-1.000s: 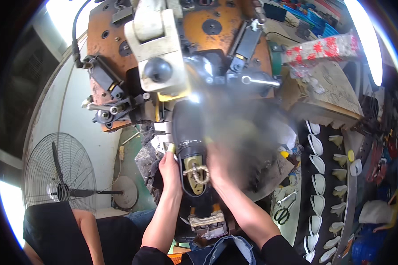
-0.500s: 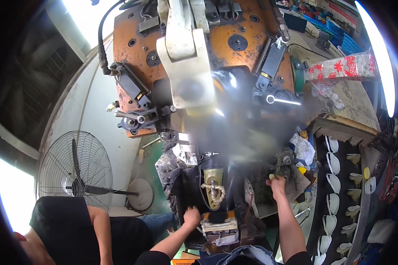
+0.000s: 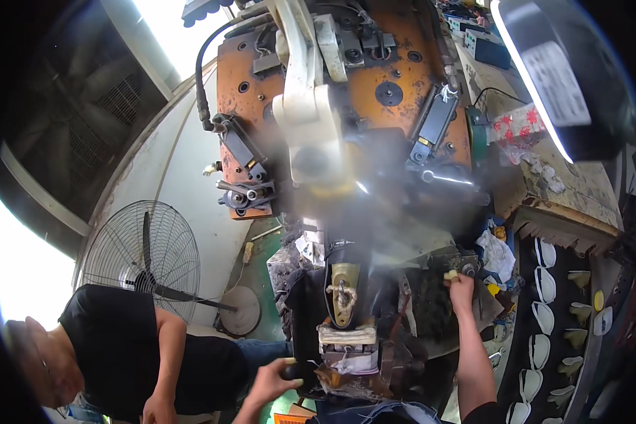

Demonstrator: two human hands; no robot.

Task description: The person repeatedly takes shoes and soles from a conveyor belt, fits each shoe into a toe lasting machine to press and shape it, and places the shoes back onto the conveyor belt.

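My left hand [image 3: 269,381] is at the near left of a large machine, thumb and forefinger spread, with yellowish coverings on the tips. Beside those fingertips is a dark rounded part [image 3: 295,370]. Further right, my right hand [image 3: 462,291] reaches up to a metal fitting [image 3: 468,268] on the machine. Its fingers are curled, with something pale yellow at their tips; whether they grip anything is hidden. Between my hands stands an olive-yellow metal piece [image 3: 344,274] with a beige cord knotted on it. Below that sits a whitish wrapped block [image 3: 346,339].
An orange machine plate [image 3: 374,63] and a white arm [image 3: 309,127] rise ahead. Blur covers the machine's middle. Left are a caged fan [image 3: 145,247] and another person in a black shirt [image 3: 113,332]. White shoe-shaped pieces [image 3: 539,351] line a dark rack at right, below a wooden table [image 3: 572,191].
My left hand has moved left and nearer me, its fingers going from curled to spread. My right hand stays by the fitting, fingers curled. The view has shifted, and the other person's head now shows more.
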